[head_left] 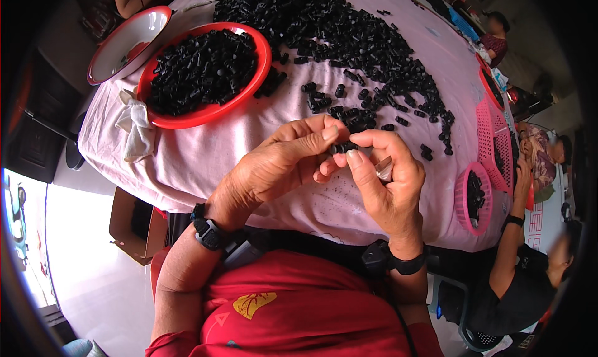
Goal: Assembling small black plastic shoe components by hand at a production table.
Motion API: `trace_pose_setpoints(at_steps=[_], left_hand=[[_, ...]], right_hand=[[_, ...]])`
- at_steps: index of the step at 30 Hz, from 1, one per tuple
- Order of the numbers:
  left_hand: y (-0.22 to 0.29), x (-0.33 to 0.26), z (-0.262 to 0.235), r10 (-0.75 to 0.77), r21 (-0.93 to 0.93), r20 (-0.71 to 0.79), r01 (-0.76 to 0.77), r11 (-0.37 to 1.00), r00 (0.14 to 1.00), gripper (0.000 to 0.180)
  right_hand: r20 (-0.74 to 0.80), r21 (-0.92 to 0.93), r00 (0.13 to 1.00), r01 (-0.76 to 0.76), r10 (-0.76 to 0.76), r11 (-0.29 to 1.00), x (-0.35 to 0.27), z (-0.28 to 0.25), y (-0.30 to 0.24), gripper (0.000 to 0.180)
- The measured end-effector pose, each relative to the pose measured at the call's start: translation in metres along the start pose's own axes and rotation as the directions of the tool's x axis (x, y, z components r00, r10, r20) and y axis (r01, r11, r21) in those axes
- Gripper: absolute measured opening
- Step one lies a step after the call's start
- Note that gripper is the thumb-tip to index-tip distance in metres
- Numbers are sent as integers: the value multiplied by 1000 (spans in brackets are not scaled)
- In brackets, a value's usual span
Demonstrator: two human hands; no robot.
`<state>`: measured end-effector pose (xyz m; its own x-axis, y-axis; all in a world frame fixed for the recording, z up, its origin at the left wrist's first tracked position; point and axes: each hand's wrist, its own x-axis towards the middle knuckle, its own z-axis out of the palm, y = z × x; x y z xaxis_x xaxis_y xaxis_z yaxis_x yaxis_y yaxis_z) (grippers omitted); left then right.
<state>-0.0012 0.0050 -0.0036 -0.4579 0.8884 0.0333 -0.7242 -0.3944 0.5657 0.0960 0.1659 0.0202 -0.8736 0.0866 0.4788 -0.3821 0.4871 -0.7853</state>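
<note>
My left hand [283, 155] is closed, its thumb and fingers pinching one end of a small black cylindrical part [341, 148]. The thumb and forefinger of my right hand [392, 183] press on the other end of that part. Against the fingers of the right hand lies a small flat piece [384, 168] with a metallic look, perhaps a blade; its full shape is hidden. Just beyond both hands, loose black parts [358, 118] of the same sort lie on the pink tablecloth [299, 214], with a large heap [299, 21] farther back.
At the left stands a red bowl [266, 64] full of black parts, beside a white, red-rimmed basin [118, 36] and a white cloth [134, 130]. Pink baskets [459, 198] stand at the right, near a person in black [517, 295]. A cardboard box [124, 229] sits below the table's left edge.
</note>
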Motion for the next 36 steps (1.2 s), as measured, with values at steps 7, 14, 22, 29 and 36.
trace_pose_setpoints(at_steps=[7, 14, 22, 29, 36], left_hand=[[2, 0, 0, 99, 258, 28, -103, 961, 995, 23], [-3, 1, 2, 142, 362, -44, -117, 925, 989, 23], [0, 1, 0, 122, 340, 32, -126, 932, 992, 23], [-3, 1, -1, 81, 377, 40, -90, 922, 996, 28], [-2, 1, -2, 51, 352, 56, -67, 934, 997, 28]], right_hand=[[-101, 20, 994, -41, 43, 999, 3, 3, -8, 14], [-61, -145, 996, 56, -66, 988, 2, 6, -10, 19], [-16, -390, 999, -41, 38, 920, 4, -3, -14, 42], [3, -484, 1000, 6, -5, 875, 4, -1, -5, 55], [25, -557, 999, 38, -30, 830, 3, -1, -3, 57]])
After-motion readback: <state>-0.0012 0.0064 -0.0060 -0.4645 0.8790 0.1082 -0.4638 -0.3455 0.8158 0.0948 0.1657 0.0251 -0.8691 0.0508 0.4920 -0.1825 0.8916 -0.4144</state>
